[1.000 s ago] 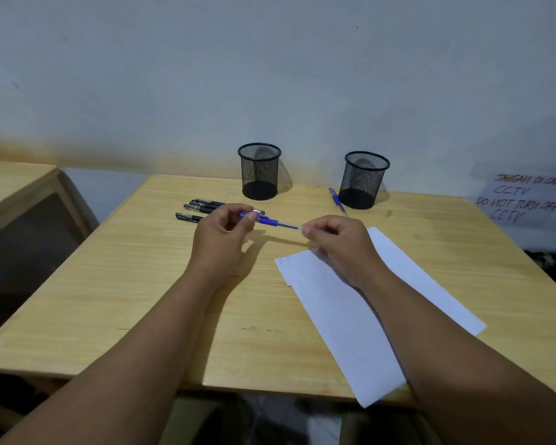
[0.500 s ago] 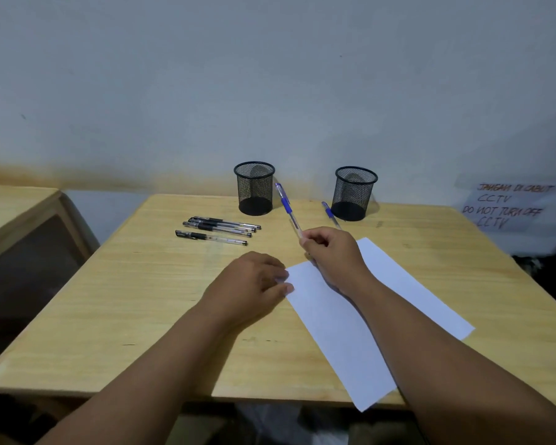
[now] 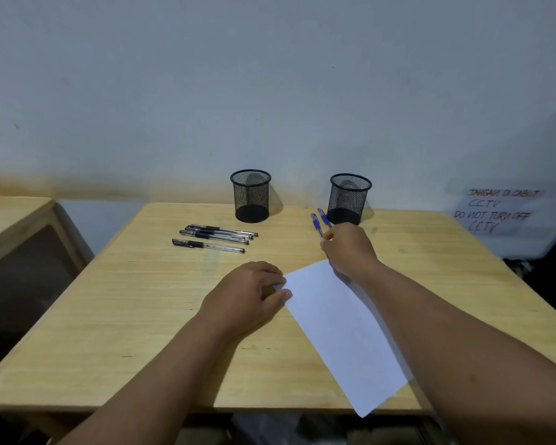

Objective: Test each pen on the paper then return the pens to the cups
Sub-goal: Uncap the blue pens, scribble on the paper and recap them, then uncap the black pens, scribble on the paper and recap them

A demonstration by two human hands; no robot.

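Note:
Two black mesh cups, the left cup (image 3: 250,195) and the right cup (image 3: 350,199), stand empty at the table's back edge. A white sheet of paper (image 3: 341,329) lies slanted on the table (image 3: 142,316). My left hand (image 3: 247,300) rests curled on the paper's top left corner, pinning it. My right hand (image 3: 350,248) pinches the lower end of a blue pen (image 3: 316,224), low over the table in front of the right cup. A second blue pen (image 3: 324,217) lies beside it. A small group of black pens (image 3: 212,239) lies left of centre, in front of the left cup.
A second wooden table (image 3: 10,220) stands to the left across a dark gap. A handwritten paper sign (image 3: 495,210) hangs on the wall at the right. The pale wall rises right behind the cups.
My right hand took the blue pen from my left hand, held it up near the paper, then carried it back beside the other blue pen. My left hand dropped onto the paper's corner.

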